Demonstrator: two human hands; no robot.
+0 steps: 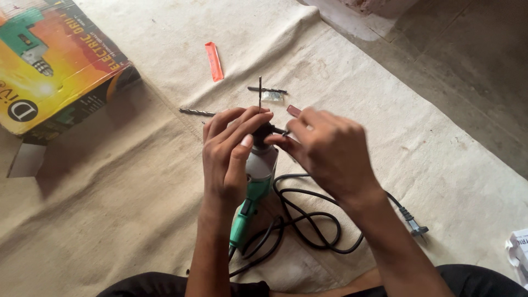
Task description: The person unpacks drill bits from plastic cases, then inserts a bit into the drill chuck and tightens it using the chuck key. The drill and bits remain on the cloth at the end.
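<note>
With a bit in the chuck, the left hand (228,151) clamps the green drill (258,176) while the right hand (324,151), at three o'clock, pinches the chuck key (281,132); tightening seems underway, needing firm turns.

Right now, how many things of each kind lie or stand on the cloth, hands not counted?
Electric drill, green and grey, with black cord: 1
Drill bits: 3, one in the chuck, one lying left, one lying behind
Cardboard box: 1
Orange plastic strip: 1
Small clear packet: 1
Total: 7
</note>
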